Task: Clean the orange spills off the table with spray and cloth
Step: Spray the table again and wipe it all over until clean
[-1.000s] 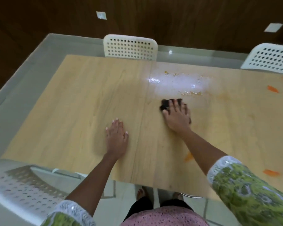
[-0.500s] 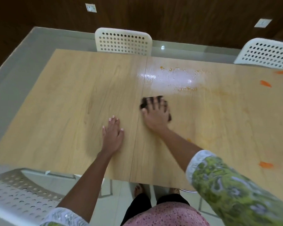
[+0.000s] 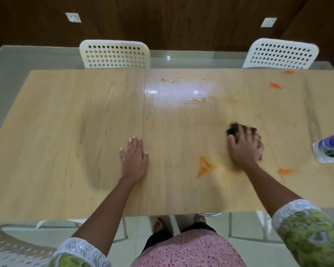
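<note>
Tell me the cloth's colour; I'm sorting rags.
Dark, near black, the cloth under the right hand; head view.

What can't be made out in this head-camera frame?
- Dark cloth: mostly covered by the motion-blurred right hand; shape unclear.
- Spray bottle: cut off by the right edge; nozzle unseen, label unreadable.
- Wet patch: glare hides any residue.
- Left hand: flat on the table, plainly visible.

Table (image 3: 66,132): pale wood-grain laminate, smooth, glossy where wet (glare near far edge). Cloth (image 3: 233,130): dark, soft fabric. Chairs (image 3: 114,54): white perforated plastic. Spray bottle (image 3: 329,149): clear plastic, shiny label. Wall: dark wood panelling.
</note>
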